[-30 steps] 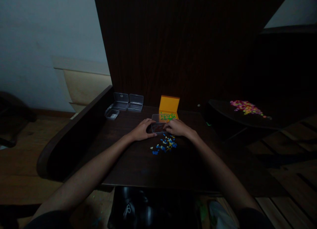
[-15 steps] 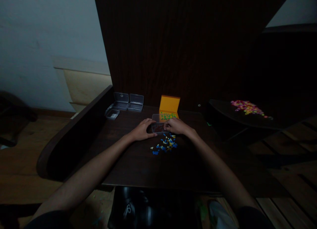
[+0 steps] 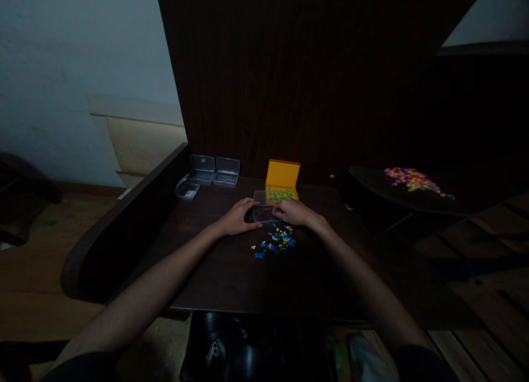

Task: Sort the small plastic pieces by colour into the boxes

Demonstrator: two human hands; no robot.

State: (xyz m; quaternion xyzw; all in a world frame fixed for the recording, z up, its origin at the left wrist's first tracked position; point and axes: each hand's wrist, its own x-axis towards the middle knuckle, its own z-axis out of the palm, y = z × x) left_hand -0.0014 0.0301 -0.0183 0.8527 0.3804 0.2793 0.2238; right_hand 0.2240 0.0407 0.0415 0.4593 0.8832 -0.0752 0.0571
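Observation:
A small clear plastic box [image 3: 264, 214] with its lid raised stands on the dark table, and reddish-brown bits seem to lie in it. My left hand [image 3: 237, 218] grips its left side, thumb along the near edge and fingers at the far edge. Over the right part of the box, my right hand [image 3: 291, 211] has its fingers pinched together and pointing down inside. What is between those fingertips, if anything, is hidden. Just in front of the box lies a loose pile of small blue, yellow and whitish pieces [image 3: 281, 240].
Behind the box, an open yellow-orange case [image 3: 283, 173] holds small green pieces. More clear boxes [image 3: 226, 178] stand at the back left, with a smaller one [image 3: 188, 191] nearer. Pink and yellow pieces [image 3: 414, 180] are heaped on a ledge at right. A raised side panel [image 3: 132, 216] borders the left.
My right hand has shifted very slightly left within the box. My left hand and the loose pieces stay where they were.

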